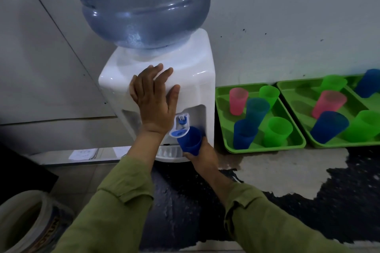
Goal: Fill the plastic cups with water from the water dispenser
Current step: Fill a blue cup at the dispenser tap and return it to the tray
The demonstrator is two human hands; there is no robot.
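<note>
Holding blue plastic cup [189, 140] tilted under blue tap [181, 127] of water dispenser [191, 80]: right hand [202, 153] wrapped round cup base. Left hand [156, 100] flat, fingers spread, nothing held, braced on dispenser front. Risk: tilted cup spills if water overshoots rim; wet floor patch [267, 168] below. Nearby: near green tray [224, 129] and far green tray [294, 109] of cups at right; bucket [26, 222] lower left. Path clear.

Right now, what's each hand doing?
Left hand: open, flat on the water dispenser.
Right hand: closed around the blue cup at the tap.
</note>
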